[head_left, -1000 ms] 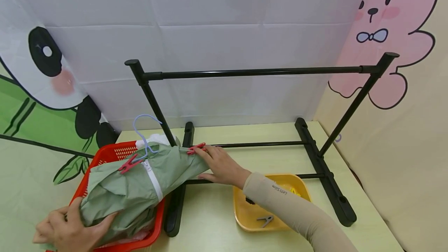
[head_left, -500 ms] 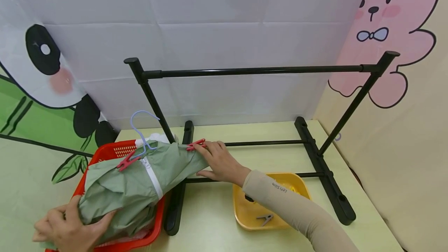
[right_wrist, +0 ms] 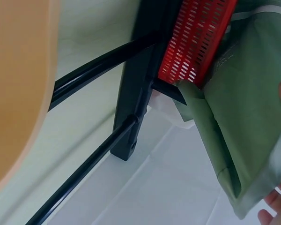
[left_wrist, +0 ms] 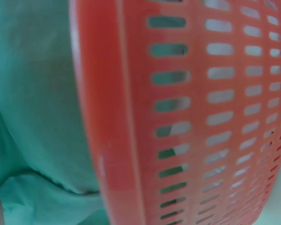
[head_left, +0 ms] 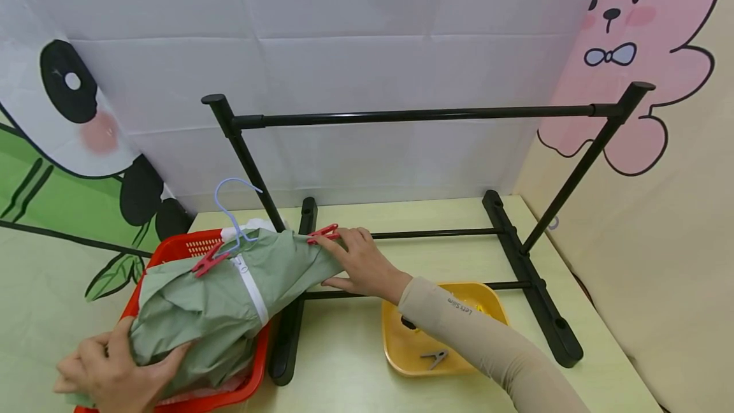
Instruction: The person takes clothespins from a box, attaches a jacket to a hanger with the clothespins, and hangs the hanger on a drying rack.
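Reading clock positions from the head view, a green garment (head_left: 197, 314) is lying at 8 o'clock, draping over a red basket (head_left: 183, 245) and covering most of its opening. The left hand (head_left: 117, 368) is gripping the garment at its 8 o'clock end, the thumb lying across the cloth and the fingers bending at its edge; the fingertips are not showing clearly. The right hand (head_left: 364, 266) is pinching the garment's 3 o'clock end, the thumb pressing from one side and the fingers lying on the other, as the right wrist view is confirming. This end is extending beyond the basket.

A blue hanger (head_left: 229, 214) is projecting its hook from the garment's upper edge, towards 12 o'clock. A first red clip (head_left: 209, 261) is sitting at the garment's 11 o'clock edge; a second red clip (head_left: 325, 232) is sitting at 2 o'clock, just by the right hand's fingertips. A white zipper (head_left: 251, 289) is running down the cloth between the hands.

A black rack (head_left: 427, 114) is standing on the bench (head_left: 344, 343) at 2 o'clock from the basket. A yellow tray (head_left: 395, 355) is resting at 3 o'clock from the basket, partly beneath the right sleeve (head_left: 464, 330), and is holding a grey clip (head_left: 437, 357) towards its 7 o'clock side.
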